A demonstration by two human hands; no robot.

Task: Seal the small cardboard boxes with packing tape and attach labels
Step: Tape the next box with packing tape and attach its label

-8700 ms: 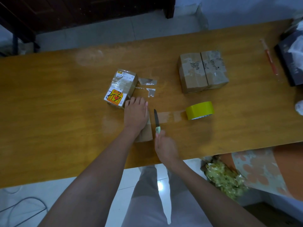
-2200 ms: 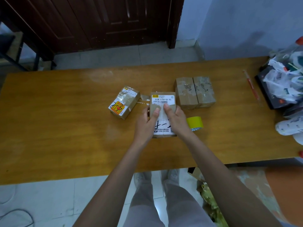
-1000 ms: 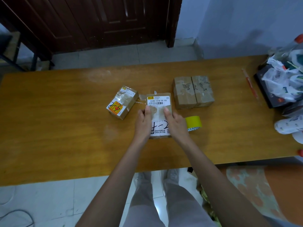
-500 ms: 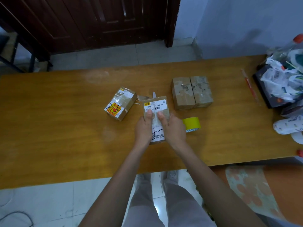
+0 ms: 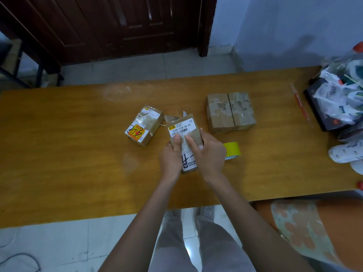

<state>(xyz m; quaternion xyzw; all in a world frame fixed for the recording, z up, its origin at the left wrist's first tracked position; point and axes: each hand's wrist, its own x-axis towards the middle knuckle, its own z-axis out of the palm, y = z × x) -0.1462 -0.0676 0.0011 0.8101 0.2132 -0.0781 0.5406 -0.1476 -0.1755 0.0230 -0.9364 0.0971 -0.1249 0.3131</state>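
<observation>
Head view shows the left hand (image 5: 170,158) and right hand (image 5: 209,154) both gripping the labelled cardboard box (image 5: 185,132) from its sides, thumbs pressed on its white label (image 5: 181,128), near the middle of the table (image 5: 68,154). Just beside the right hand lies the yellow tape roll (image 5: 232,150). A second labelled box (image 5: 144,125) sits left of the held one, and two taped boxes (image 5: 230,111) stand touching toward the far edge.

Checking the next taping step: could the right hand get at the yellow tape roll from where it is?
Probably yes. The tape roll lies beside the right hand, nothing between them, but that hand grips the labelled box and must let go first.
</observation>
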